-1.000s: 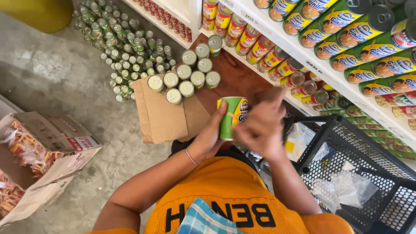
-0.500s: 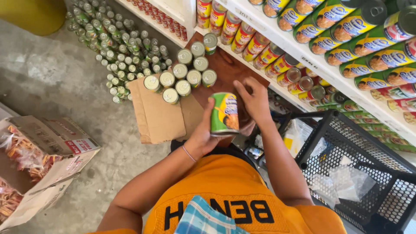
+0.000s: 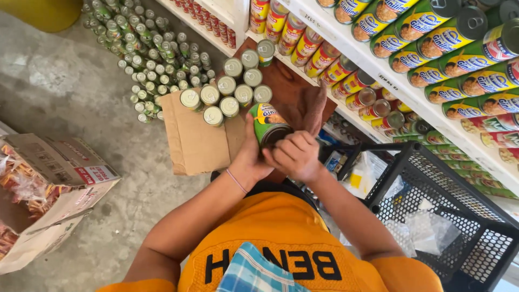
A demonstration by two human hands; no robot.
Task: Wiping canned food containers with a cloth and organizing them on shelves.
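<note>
I see the left hand (image 3: 252, 154) wrapped around a green-labelled cylindrical metal can (image 3: 268, 125), tilted. The right hand (image 3: 294, 157) is curled against its lower end. Upright silver-topped tins (image 3: 230, 89) cluster just beyond.

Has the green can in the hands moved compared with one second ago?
Yes. The green can has tipped from upright to lying slanted, and sits closer to the cans on the cardboard.
</note>
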